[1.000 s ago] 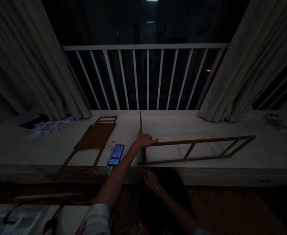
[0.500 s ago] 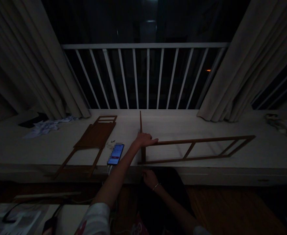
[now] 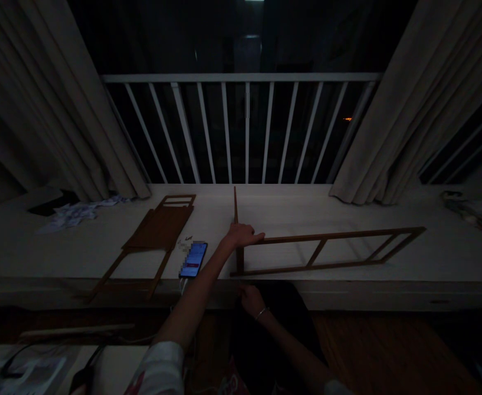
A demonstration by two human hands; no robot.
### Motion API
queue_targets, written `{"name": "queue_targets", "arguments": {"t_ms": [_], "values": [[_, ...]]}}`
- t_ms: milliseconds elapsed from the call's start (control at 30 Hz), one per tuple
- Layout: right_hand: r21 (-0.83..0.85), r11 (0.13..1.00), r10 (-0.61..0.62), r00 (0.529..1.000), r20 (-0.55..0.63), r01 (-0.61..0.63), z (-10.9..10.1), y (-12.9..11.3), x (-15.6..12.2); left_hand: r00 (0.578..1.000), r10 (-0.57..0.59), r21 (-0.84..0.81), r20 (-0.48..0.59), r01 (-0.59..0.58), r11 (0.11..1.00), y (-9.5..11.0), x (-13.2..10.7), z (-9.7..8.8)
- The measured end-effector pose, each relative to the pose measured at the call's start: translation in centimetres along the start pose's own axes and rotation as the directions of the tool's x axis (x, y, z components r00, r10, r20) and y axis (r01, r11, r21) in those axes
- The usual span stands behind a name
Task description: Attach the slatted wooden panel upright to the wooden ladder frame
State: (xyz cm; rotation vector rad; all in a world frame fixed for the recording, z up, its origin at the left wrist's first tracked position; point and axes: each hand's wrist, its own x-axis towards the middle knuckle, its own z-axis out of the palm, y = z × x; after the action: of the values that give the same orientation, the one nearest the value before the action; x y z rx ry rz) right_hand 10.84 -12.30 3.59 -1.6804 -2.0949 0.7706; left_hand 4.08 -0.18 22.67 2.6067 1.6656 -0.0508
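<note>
1. On a pale window ledge (image 3: pixel 290 214), just past the near edge, the left hand (image 3: pixel 241 236) is clamped on a brown wooden frame (image 3: pixel 317 253), thumb along its upper rail.
2. From that hand, the frame stretches out towards 3 o'clock like a short ladder: two long rails joined by crossbars, the lower rail running close to the ledge's front edge.
3. Towards 12 o'clock from the same hand, a thin wooden strip (image 3: pixel 236 204) points at the window; the hand hides whether it joins the frame.
4. At 6 o'clock, below the frame's near corner, sits the right hand (image 3: pixel 252 300), fingers curled, a bracelet (image 3: pixel 261 314) at its wrist. I cannot tell whether it grips anything.
5. At 8 o'clock from the left hand lies a lit phone (image 3: pixel 195 260), apart from the frame.
6. At 9 o'clock, beyond the phone, a second wooden piece (image 3: pixel 160 227) with a solid panel lies on the ledge, its legs overhanging the front edge.
</note>
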Motion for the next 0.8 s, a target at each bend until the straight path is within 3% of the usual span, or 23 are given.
{"name": "queue_targets", "arguments": {"t_ms": [533, 800], "values": [[-0.22, 0.975, -0.014, 1.0, 0.015, 0.017, 1.0, 0.7, 0.1, 1.0, 0.009, -0.002, -0.013, -0.009, 1.0, -0.1, 0.1, 0.3], [-0.224, 0.974, -0.028, 0.999, 0.035, 0.035, 0.4, -0.3, 0.4, 1.0, 0.013, 0.001, -0.009, -0.013, 1.0, -0.1, 0.1, 0.2]]}}
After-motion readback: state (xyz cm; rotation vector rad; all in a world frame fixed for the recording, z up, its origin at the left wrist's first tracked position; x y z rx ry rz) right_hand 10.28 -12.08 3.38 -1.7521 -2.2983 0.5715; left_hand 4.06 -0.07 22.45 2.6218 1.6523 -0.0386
